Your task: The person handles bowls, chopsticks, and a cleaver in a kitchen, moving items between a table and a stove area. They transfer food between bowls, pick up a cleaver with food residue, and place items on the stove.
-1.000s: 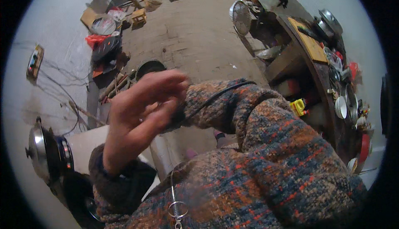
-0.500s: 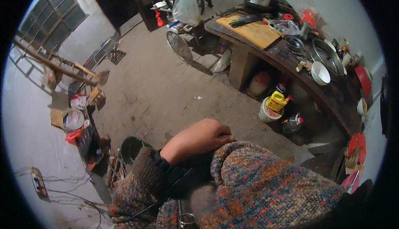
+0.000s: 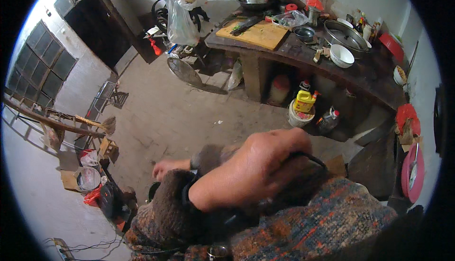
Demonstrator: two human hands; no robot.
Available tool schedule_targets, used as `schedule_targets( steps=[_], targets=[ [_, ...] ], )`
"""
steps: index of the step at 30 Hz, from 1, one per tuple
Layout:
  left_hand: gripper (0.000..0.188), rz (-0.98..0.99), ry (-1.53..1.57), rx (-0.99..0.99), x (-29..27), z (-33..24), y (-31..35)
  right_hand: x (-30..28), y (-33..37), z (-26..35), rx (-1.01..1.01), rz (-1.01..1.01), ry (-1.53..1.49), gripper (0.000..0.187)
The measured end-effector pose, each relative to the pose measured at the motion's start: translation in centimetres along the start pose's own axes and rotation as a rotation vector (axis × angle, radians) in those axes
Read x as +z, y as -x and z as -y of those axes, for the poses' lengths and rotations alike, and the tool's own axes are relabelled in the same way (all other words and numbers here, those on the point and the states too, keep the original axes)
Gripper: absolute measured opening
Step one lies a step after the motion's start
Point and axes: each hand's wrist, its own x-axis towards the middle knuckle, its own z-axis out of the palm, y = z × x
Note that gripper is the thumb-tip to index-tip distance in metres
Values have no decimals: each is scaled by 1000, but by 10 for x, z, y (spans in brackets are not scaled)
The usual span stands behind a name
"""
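Since the earlier frame the view has swung further toward the long counter, now across the upper right, and a second hand has come into sight at lower centre-left.

Left hand (image 3: 256, 166): fills lower centre, back of hand toward camera, fingers curled down and closed around a thin black cable (image 3: 310, 156) that loops out from under the knuckles at centre right. It rests on the person's own knitted multicolour sleeve (image 3: 322, 218), which fills the lower right. A dark cuff sits at its wrist.

Right hand (image 3: 166, 167): only a small part shows at lower centre-left, beyond a brown woolly cuff (image 3: 211, 154). Whether its fingers are spread or closed cannot be told; nothing visibly held.

Surroundings: wooden cutting board (image 3: 258, 33) on the counter at upper centre, white bowl (image 3: 342, 54) and a large metal pan (image 3: 343, 33) to its right. Yellow bottle (image 3: 304, 101) under the counter, centre right. Red plate (image 3: 411, 173) at right edge. Clutter of a box and bags on the floor at lower left.
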Motion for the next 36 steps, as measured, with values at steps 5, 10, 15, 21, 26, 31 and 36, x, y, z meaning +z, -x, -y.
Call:
schedule_targets(
  steps=[5, 10, 15, 21, 26, 31, 36],
  targets=[
    [21, -34, -74, 224, 12, -23, -9, 0, -15, 4, -186, -99, -157, 35],
    [19, 81, 29, 237, 23, -24, -15, -13, 6, 16, -182, -105, -119, 35],
    [23, 126, 119, 377, 33, -28, -24, -29, 43, 48, -18, 47, 320, 34],
    [23, 28, 193, 529, 20, -63, -11, -24, 51, 107, 115, 181, 668, 32],
    [24, -1, 207, 585, 13, -76, 3, 5, 28, 101, 291, 331, 577, 32],
    [24, 53, 199, 532, 28, -71, -6, 65, -44, 71, 52, 547, 55, 37],
    [24, -1, 208, 474, 31, -63, -6, 73, -54, 81, -81, 624, -111, 38]
  ],
)
